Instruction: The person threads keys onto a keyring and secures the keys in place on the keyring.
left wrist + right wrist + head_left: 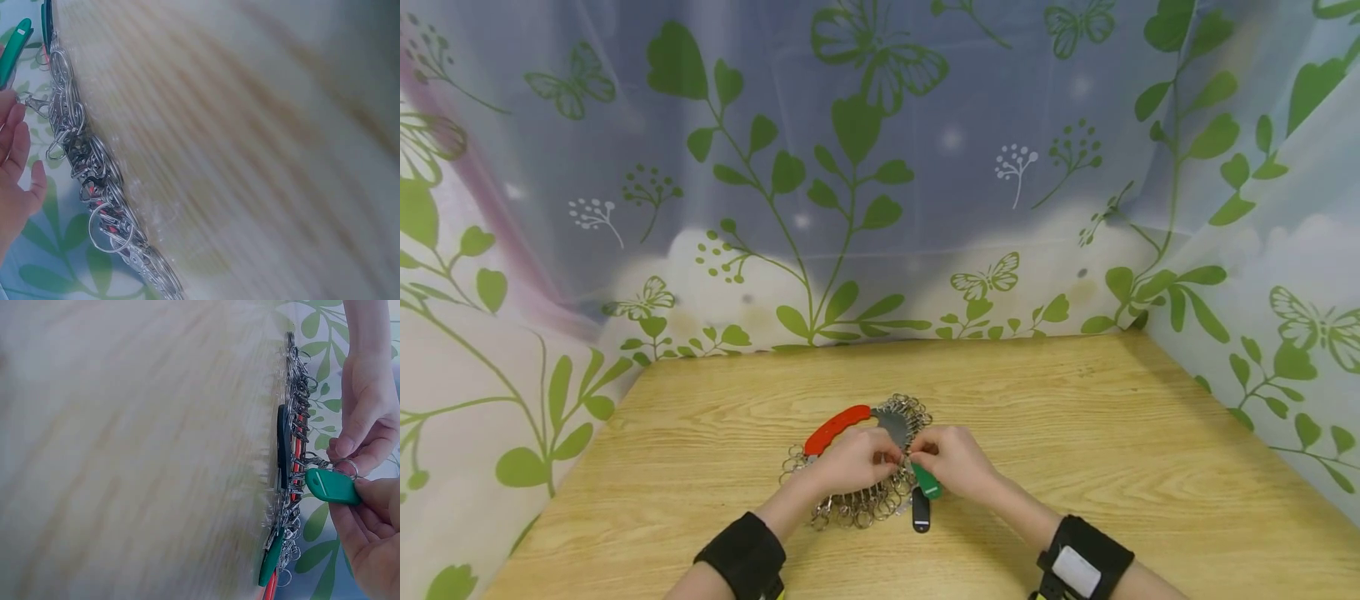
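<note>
On the table lies a large red-handled key holder [837,427] with a grey plate and many metal rings and clasps around its edge. My left hand [860,460] reaches over it, and its thumb and fingers pinch at a small metal split ring [345,467]. From the other side my right hand [957,460] pinches a green key tag [334,486] at its ring end. The fingertips of both hands nearly meet at that ring. In the left wrist view the left hand [15,162] shows beside the metal rings [94,156]; its fingertips are partly cut off.
A black key tag [921,510] lies near the holder's right lower edge. Another green tag [272,557] shows low among the rings in the right wrist view. The wooden table [1075,433] is bordered by a leaf-patterned curtain [880,167].
</note>
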Motion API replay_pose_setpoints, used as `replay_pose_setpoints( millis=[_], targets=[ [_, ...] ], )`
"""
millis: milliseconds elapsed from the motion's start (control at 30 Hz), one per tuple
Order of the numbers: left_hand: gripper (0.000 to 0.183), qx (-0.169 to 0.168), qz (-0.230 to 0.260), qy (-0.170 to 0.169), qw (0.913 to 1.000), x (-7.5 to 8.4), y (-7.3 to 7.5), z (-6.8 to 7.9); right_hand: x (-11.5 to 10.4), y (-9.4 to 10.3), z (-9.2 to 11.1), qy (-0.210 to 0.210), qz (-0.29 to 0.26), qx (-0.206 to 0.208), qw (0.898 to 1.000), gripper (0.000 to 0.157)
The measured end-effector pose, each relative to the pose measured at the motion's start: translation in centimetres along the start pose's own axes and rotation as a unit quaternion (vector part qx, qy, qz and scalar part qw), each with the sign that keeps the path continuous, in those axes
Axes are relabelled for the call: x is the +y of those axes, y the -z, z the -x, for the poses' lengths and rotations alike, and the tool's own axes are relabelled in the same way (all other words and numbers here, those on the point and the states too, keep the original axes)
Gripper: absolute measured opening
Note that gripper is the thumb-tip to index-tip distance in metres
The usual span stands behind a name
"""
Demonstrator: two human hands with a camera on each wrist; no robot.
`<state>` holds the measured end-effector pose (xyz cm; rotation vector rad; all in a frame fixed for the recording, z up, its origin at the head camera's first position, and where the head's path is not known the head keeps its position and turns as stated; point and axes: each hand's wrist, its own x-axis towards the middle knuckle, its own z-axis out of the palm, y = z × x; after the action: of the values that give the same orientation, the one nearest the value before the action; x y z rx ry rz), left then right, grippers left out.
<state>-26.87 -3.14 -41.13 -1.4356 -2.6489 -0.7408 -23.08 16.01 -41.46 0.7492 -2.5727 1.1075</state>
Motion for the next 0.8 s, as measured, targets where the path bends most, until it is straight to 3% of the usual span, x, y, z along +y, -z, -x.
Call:
replay_pose_setpoints(
  millis=[267,500,667,800],
  targets=[
    [0.009,0.019,-0.020,-0.018,0.9995,-0.09,0.16,-0.09,-0.13,0.14,0.03,0.001,-0.005,0.004,1.000,0.006],
    [0.008,0.020,0.014,-0.009,0.9997,0.02,0.25,-0.05,-0.30,0.10,0.32,0.006,-0.001,0.006,1.000,0.006],
    [0.007,0.033,-0.035,-0.031,0.9984,0.27,0.16,-0.08,-0.50,-0.11,0.48,0.020,0.019,-0.005,1.000,0.006],
    [0.007,0.029,-0.048,-0.020,0.9983,0.48,0.20,-0.07,-0.45,-0.23,0.50,0.055,0.041,-0.006,0.998,0.005]
  ],
)
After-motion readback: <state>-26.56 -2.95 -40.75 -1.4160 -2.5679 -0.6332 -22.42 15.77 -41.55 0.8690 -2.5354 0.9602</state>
